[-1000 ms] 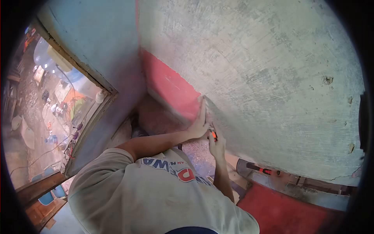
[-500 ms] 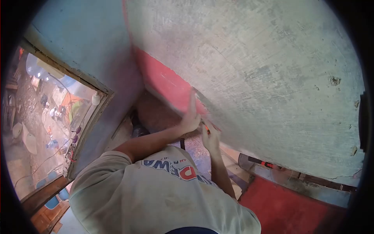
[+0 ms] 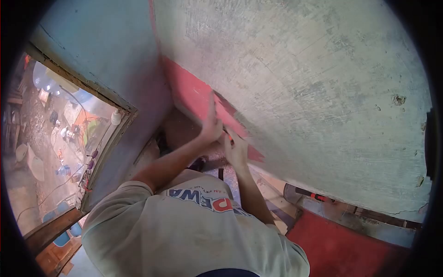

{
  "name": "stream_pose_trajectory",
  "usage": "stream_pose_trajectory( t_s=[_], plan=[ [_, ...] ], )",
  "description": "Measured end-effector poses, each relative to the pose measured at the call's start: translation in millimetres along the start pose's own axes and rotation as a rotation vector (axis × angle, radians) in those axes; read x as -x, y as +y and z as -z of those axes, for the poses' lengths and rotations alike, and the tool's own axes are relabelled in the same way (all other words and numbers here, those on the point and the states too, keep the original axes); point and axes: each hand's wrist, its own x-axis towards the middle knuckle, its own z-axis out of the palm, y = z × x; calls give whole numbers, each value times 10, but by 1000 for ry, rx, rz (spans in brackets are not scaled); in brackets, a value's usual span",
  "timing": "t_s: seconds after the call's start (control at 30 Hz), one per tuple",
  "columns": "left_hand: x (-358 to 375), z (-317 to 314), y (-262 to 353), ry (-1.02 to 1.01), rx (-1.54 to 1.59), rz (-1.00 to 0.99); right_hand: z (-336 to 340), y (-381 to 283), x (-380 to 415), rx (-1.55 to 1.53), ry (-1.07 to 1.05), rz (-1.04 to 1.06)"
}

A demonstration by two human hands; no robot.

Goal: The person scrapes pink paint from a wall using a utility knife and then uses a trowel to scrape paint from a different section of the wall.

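Note:
My left hand (image 3: 212, 127) rests against a pink band (image 3: 194, 87) low on the wall. One of its fingers points up along the band's upper edge; the others are partly hidden. Close beside it, my right hand (image 3: 236, 151) is closed around a small tool with an orange part (image 3: 230, 136). The tool's tip lies near my left hand, too small to identify. Above the band spreads a pale, scraped wall (image 3: 295, 83). The band continues below and right of my right hand to a pointed end.
A bluish wall (image 3: 106, 55) meets the pale one at a corner on the left. Through a wooden-framed opening (image 3: 124, 115) lie cluttered objects outside. Down to the right are a tool with a red-and-black handle (image 3: 318, 197) and a red surface (image 3: 341, 240).
Both hands have shifted left along the pink band, staying close together. More of the band shows to the right of them. The small tool moved with my right hand.

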Motion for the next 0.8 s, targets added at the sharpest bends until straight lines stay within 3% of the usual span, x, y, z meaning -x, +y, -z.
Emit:
stream_pose_trajectory(
  t_s=[0.03, 0.17, 0.2, 0.3, 0.37, 0.47, 0.5, 0.57, 0.63, 0.67, 0.77, 0.8],
  plan=[
    [-73, 160, 53, 15, 120, 69, -146, -71, -143, -16, -12, 23],
    [-15, 152, -68, -69, -124, -44, -179, 20, 26, -15, 82, 55],
    [76, -3, -138, -103, -237, -72, -30, 24, 176, -27, 26, -37],
    [289, -319, 89, -185, -126, 45, 143, 298, 544, -53, 150, 62],
    [313, -297, 287, -208, 7, 194, 83, 237, 448, -40, 109, 59],
    [-116, 228, -123, 68, -353, -157, -181, -217, -134, 35, -30, -35],
    [-253, 504, -105, 48, -109, 35, -366, -251, -279, 4, -12, 12],
    [-314, 711, -87, 23, 41, 142, -669, -273, -486, -63, 12, 119],
    [-323, 721, -50, 1, -145, -33, -593, -382, -355, -62, 26, 34],
    [-227, 639, 43, -51, -193, 18, -513, -399, -220, -59, 30, -11],
    [51, 247, 88, -131, -204, 48, -366, 29, 226, 43, 191, 158],
    [123, 132, 178, -149, -194, 77, -356, -44, 194, 15, 144, 87]
  ],
)
